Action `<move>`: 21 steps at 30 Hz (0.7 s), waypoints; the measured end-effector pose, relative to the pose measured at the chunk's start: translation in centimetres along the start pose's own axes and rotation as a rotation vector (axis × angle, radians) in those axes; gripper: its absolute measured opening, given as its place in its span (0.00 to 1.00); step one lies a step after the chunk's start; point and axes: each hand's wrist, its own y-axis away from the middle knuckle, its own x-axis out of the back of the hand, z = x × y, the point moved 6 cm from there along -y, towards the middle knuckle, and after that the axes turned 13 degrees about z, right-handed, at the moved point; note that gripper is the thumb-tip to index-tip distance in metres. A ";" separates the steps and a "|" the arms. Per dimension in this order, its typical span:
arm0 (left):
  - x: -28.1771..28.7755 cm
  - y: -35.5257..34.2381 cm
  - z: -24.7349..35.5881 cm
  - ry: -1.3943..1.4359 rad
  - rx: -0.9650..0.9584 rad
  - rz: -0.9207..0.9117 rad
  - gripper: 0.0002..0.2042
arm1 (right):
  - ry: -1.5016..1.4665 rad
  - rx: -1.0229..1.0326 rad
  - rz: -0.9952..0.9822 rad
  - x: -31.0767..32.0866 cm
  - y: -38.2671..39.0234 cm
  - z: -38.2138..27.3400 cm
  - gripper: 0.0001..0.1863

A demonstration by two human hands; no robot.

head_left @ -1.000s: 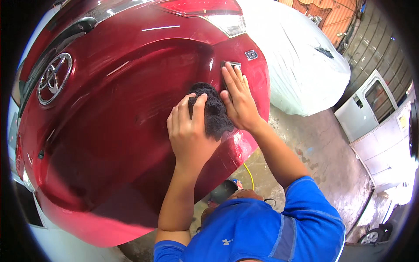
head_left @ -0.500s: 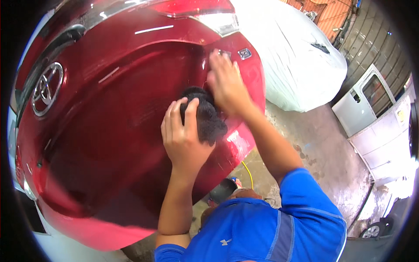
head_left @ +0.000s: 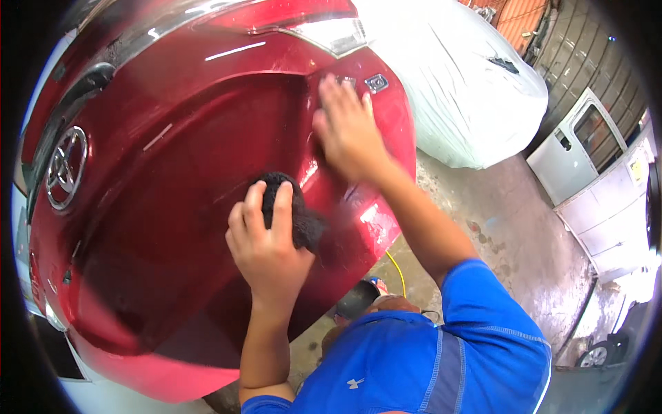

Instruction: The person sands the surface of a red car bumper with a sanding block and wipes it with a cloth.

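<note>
2 hands on red car panel [head_left: 179, 207].
Left hand [head_left: 265, 245] clamped black cloth [head_left: 293, 210] against panel's lower middle; right hand [head_left: 348, 127] lay flat, fingers spread, near its right edge beside tail light [head_left: 331, 33].

We count one red car [head_left: 172, 207] under our hands, and one car under a white cover [head_left: 455, 90] beside it. We see two hands: one left hand [head_left: 265, 245] and one right hand [head_left: 348, 127]. There is one black cloth [head_left: 293, 207]. On the red car we count one round emblem [head_left: 65, 169], one small square badge [head_left: 376, 83] and one tail lamp [head_left: 331, 34]. One yellow hose [head_left: 398, 269] lies on the floor, and two white doors [head_left: 600, 186] stand at the wall.
</note>
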 end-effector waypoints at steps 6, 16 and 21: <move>0.0 -0.2 0.0 0.046 -0.159 -0.148 0.45 | -0.012 0.014 0.006 0.3 -2.6 2.8 0.37; 0.4 0.6 -1.6 0.018 -0.167 -0.023 0.40 | 0.124 -0.009 0.033 -0.4 -1.9 -2.9 0.37; 0.2 0.7 -1.0 0.037 -0.184 0.016 0.37 | 0.167 -0.171 0.018 -1.0 -4.0 -0.5 0.37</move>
